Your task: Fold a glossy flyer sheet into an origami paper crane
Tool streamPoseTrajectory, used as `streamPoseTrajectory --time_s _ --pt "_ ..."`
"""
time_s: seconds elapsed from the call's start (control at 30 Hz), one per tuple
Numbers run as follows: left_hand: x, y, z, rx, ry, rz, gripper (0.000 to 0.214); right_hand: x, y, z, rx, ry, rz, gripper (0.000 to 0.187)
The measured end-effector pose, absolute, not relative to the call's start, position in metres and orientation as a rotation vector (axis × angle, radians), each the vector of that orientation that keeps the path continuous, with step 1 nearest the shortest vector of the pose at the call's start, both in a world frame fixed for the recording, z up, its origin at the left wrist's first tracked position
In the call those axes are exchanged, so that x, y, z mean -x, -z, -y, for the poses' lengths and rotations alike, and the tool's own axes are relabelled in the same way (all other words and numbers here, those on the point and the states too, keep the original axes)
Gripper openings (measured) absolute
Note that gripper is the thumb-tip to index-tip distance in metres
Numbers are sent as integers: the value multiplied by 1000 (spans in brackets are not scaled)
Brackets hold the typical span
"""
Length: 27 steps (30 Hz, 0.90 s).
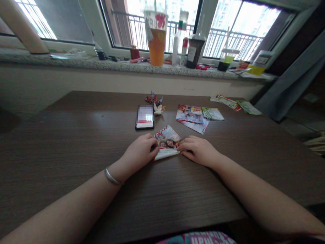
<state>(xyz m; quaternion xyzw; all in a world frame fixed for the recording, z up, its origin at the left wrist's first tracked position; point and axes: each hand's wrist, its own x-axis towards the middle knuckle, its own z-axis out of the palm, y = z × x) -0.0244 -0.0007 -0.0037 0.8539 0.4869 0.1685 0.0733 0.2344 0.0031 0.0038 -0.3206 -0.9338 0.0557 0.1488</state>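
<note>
A printed sheet of paper (167, 139), folded so that a white strip shows along its near edge, lies on the dark wooden table (71, 140). My left hand (143, 149) grips its left edge, fingers curled, with a silver bracelet on the wrist. At its right corner, my right hand (197, 149) pinches the paper between thumb and fingers. Just beyond my left hand lies a phone (145, 118) with a lit, blurred screen. Behind and beside the phone sit small folded paper figures (159, 108), some red and blue, one whitish.
Printed sheets (191, 114) and a stack of green-white papers (213, 113) lie beyond my right hand. More paper strips (228, 103) are at the far right. On the windowsill stand a large orange drink cup (157, 43), a dark drink cup (194, 52) and bottles (178, 44).
</note>
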Motion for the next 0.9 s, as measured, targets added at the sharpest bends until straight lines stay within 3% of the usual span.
streamPoseTrajectory --time_s 0.9 --pt "23 0 2 -2460 -549 -1491 12 -232 -5 0 852 120 2770 29"
